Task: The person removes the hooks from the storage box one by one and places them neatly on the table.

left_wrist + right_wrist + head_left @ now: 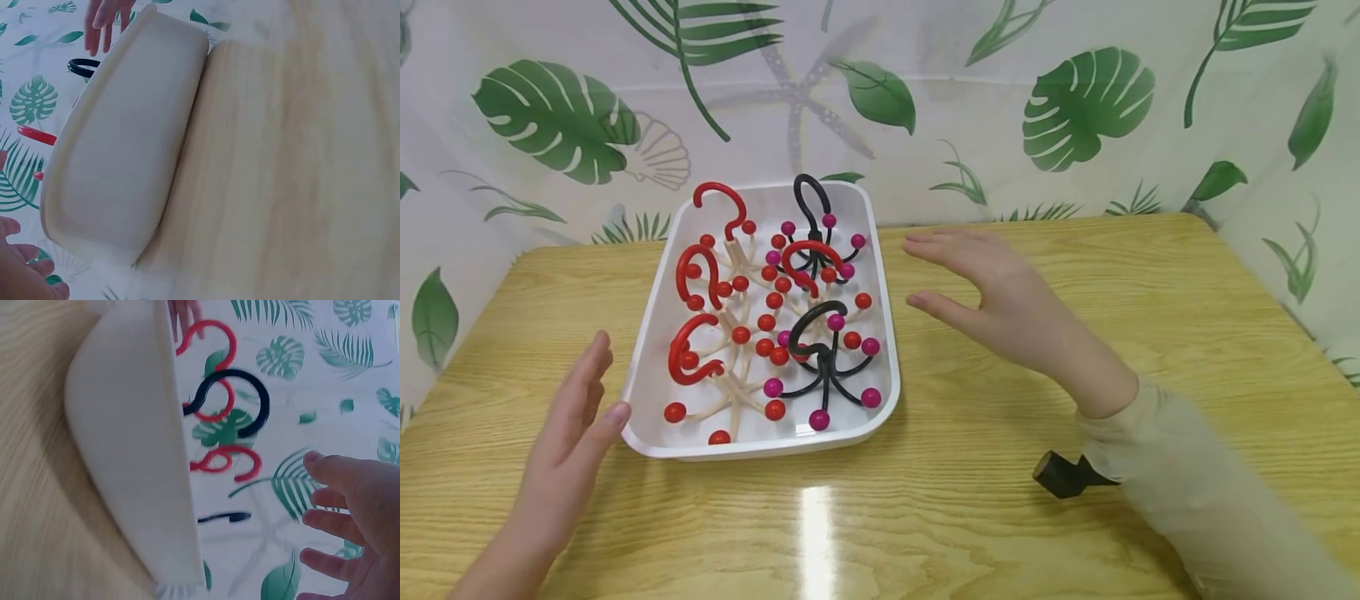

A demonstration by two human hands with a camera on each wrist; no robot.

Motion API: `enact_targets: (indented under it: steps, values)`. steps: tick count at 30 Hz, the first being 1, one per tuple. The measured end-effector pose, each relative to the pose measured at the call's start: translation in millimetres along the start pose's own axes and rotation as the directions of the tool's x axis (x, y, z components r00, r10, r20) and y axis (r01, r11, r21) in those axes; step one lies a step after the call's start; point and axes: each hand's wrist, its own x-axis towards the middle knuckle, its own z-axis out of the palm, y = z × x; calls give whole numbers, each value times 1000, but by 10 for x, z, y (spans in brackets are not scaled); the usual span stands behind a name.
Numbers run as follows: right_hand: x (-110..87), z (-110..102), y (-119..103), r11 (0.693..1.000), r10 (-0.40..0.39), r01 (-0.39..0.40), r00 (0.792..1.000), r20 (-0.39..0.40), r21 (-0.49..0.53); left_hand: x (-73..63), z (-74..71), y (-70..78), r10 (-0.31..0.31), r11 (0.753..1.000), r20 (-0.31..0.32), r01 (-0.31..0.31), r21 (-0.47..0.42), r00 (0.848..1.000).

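Observation:
A white tray stands on the wooden table, left of centre. Inside are several claw-like massagers with hooked handles and ball-tipped legs. Three are pale with red hooks, such as the front-left massager, plus another red-hooked one at mid-right; two are black with magenta balls, like the front-right massager. My left hand is by the tray's front-left corner, its thumb right at the rim. To the right of the tray, my right hand hovers with fingers extended, holding nothing. Both wrist views show the tray's outer wall.
The wooden table extends on both sides of the tray. A leaf-printed cloth hangs right behind it. Partly behind my right sleeve is a small black object.

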Motion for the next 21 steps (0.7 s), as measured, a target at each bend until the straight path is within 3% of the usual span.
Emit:
enact_targets:
  steps: [4, 10, 21]
  values:
    - [125, 61, -161, 999, -41, 41, 999, 7, 31, -25, 24, -41, -66, 996, 1, 66, -62, 998]
    - [260, 109, -355, 994, -69, 65, 997, 40, 93, -39, 103, -115, -165, 983, 26, 167, -79, 986]
    - [427, 190, -504, 991, -53, 34, 988, 146, 130, -41, 158, -272, -54, 992, 14, 56, -116, 998]
